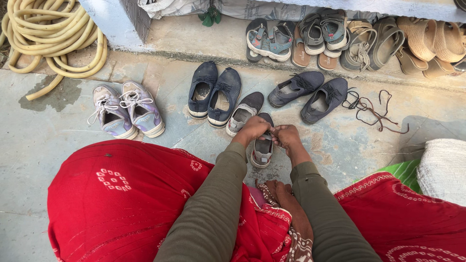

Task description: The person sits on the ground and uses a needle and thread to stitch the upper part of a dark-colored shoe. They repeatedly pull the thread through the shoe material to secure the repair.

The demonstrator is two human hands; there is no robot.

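A small dark grey shoe [262,147] with a pale sole lies on the concrete floor in front of me. My left hand [253,128] grips its top edge from the left. My right hand [287,136] pinches the same edge from the right, fingers closed. Its matching shoe [245,111] lies just behind, to the left. My olive sleeves and red patterned cloth over my knees fill the bottom of the view. My bare foot [281,191] shows between the knees.
A pair of navy shoes [214,91], a lilac-white laced pair [125,109], a dark blue pair [310,94] and loose brown laces [371,110] lie on the floor. Several sandals [340,36] line a step. Coiled yellow hose [53,34] far left; white sack [444,167] right.
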